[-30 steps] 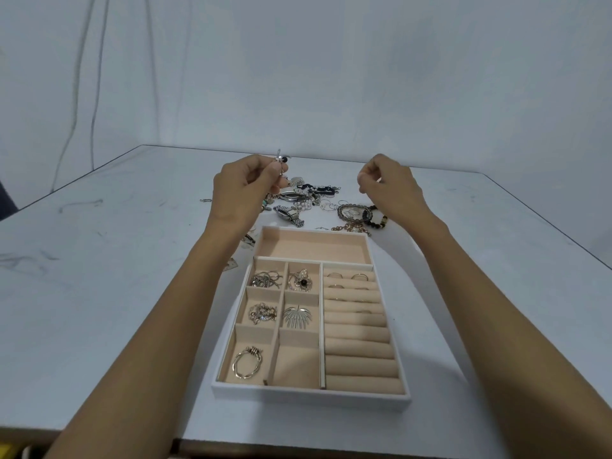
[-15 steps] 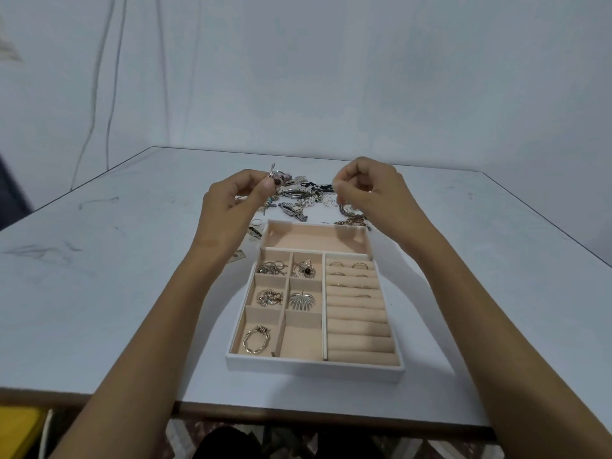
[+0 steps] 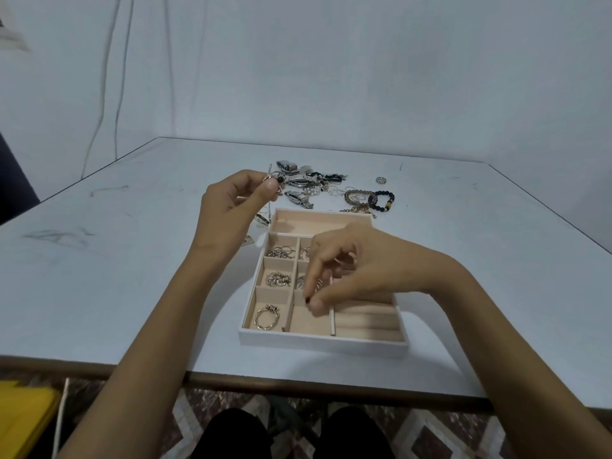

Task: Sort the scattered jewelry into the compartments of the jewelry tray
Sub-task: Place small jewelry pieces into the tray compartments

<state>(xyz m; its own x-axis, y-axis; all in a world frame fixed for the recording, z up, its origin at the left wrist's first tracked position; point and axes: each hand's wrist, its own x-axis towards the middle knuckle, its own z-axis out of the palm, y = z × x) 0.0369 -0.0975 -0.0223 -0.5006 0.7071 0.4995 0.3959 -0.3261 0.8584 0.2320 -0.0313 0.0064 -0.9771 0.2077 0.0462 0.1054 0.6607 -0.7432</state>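
Note:
The white jewelry tray (image 3: 321,343) with beige compartments lies near the table's front edge. My left hand (image 3: 231,202) is raised behind the tray's far left corner and pinches a small silver piece with a black bead (image 3: 278,180). My right hand (image 3: 351,270) hovers over the middle of the tray, its fingertips pinching a tiny dark piece (image 3: 307,299) just above the near middle compartment. The left compartments hold thin rings (image 3: 281,251), a chain cluster (image 3: 278,279) and a large ring (image 3: 266,318). My right hand hides part of the ring rolls.
Scattered jewelry (image 3: 308,187) lies on the table behind the tray, with a black bead bracelet (image 3: 384,198) and a lone small ring (image 3: 381,180) to the right. A yellow object (image 3: 23,419) sits on the floor at lower left, below the table edge.
My right hand came from beside my left hand, behind the tray, down over the tray's middle with a tiny dark piece. My left hand stayed raised with its piece.

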